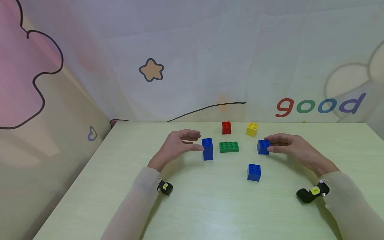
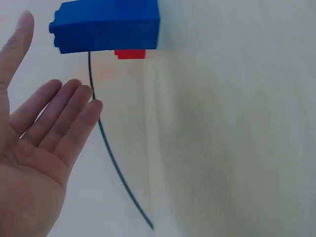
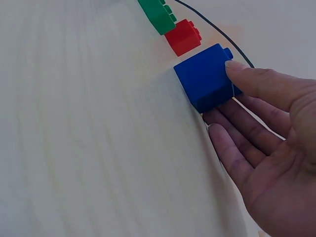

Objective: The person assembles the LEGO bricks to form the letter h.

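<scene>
My left hand [image 1: 177, 145] is beside a tall blue block [image 1: 208, 150] with studs on top. In the left wrist view the fingers [image 2: 74, 116] are spread from the thumb, with nothing between them and a gap to the tall block [image 2: 108, 24]. On the right, my right hand [image 1: 295, 146] pinches a blue building block [image 1: 263, 147], the thumb on its near side and the fingers behind it. The right wrist view shows the thumb against this block [image 3: 205, 79]. Whether it touches the table cannot be told.
A green block [image 1: 229, 147] lies between the hands. Behind it stand a red block [image 1: 226, 128] and a yellow block [image 1: 251, 129], near the table's back edge. Another blue block [image 1: 254, 172] sits closer to me. A printed cloth backdrop [image 1: 195, 66] rises behind the table [image 1: 210, 210].
</scene>
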The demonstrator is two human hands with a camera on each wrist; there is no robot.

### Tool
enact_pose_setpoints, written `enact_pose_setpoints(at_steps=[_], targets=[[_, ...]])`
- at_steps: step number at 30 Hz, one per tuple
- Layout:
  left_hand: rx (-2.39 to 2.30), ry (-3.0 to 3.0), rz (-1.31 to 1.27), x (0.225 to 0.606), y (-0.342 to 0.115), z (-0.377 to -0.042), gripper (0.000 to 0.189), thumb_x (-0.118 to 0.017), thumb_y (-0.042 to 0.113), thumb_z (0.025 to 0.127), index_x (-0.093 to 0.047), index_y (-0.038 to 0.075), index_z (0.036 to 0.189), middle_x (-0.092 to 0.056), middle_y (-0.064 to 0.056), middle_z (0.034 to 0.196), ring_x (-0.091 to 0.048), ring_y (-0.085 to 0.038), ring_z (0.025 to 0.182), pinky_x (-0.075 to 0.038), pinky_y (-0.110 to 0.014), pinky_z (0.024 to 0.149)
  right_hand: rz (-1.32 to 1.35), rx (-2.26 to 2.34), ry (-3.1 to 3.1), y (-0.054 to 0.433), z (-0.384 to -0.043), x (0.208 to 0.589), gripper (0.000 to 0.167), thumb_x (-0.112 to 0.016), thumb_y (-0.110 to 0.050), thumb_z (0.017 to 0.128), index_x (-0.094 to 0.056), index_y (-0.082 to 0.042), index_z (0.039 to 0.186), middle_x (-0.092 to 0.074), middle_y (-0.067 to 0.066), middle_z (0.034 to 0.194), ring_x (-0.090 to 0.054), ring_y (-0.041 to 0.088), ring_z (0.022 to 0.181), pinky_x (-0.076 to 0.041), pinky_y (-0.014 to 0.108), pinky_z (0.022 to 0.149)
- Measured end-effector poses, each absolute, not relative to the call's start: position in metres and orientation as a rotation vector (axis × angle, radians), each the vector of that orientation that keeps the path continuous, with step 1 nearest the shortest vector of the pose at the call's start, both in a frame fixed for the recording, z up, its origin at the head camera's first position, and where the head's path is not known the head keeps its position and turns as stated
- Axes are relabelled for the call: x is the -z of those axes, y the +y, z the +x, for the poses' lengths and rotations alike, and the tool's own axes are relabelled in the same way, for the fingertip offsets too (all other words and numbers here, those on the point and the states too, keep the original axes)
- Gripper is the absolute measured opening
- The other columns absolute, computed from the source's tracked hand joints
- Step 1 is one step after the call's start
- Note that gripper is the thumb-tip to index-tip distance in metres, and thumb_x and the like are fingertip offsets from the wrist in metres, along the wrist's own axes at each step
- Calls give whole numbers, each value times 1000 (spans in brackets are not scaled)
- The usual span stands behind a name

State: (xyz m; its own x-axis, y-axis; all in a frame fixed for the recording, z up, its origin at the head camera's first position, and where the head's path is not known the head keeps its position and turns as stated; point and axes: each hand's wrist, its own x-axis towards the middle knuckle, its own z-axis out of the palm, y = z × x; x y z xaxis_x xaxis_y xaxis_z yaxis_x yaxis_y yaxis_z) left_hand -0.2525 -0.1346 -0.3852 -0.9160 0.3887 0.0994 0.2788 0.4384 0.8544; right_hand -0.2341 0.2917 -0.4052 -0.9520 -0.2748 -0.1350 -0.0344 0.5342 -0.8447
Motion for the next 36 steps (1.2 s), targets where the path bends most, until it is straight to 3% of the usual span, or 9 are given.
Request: enact_pose_setpoints(at_steps=[7, 12, 21, 27, 33, 36], targets=[[-1693, 2608, 702, 367, -128, -249, 54, -89, 23, 90, -69, 10, 140, -70, -7, 136, -68, -29, 124, -57, -35, 101, -245, 1380, 2523, 293, -235, 407, 65, -73, -44, 101, -55, -8, 153, -52, 21, 154, -42, 44, 144, -40, 64, 110], [-1764, 2572, 841, 353, -109, -238, 52, -88, 19, 91, -70, 12, 139, -71, -1, 134, -71, -24, 118, -58, -37, 99, -245, 1384, 2520, 293, -235, 407, 65, -72, -44, 102, -54, -8, 153, -52, 21, 154, -42, 44, 144, -39, 65, 111], [-1734, 2423, 1171, 346, -64, -228, 54, -89, 8, 88, -69, 4, 138, -70, -9, 135, -70, -14, 117, -58, -35, 100, -241, 1384, 2522, 289, -234, 407, 65, -72, -45, 102, -54, -9, 153, -52, 20, 154, -43, 43, 144, -38, 66, 113], [-1699, 2331, 1160, 349, -40, -224, 53, -90, 10, 87, -70, 4, 136, -71, -6, 131, -68, -9, 117, -57, -30, 99, -229, 1375, 2524, 288, -235, 408, 64, -72, -44, 102, -54, -10, 154, -52, 20, 154, -43, 43, 144, -38, 67, 113], [-1673, 2219, 1061, 358, -21, -226, 45, -87, 12, 91, -72, 7, 134, -73, 2, 125, -69, -7, 113, -59, -32, 97, -219, 1365, 2533, 289, -234, 408, 63, -72, -43, 102, -54, -9, 153, -54, 21, 153, -44, 44, 143, -38, 68, 112], [-1651, 2149, 1014, 365, -13, -228, 41, -84, 12, 93, -73, 7, 132, -74, 0, 126, -70, -9, 112, -59, -28, 94, -220, 1358, 2535, 290, -233, 408, 64, -71, -44, 103, -54, -9, 154, -55, 21, 152, -45, 44, 143, -38, 68, 112]])
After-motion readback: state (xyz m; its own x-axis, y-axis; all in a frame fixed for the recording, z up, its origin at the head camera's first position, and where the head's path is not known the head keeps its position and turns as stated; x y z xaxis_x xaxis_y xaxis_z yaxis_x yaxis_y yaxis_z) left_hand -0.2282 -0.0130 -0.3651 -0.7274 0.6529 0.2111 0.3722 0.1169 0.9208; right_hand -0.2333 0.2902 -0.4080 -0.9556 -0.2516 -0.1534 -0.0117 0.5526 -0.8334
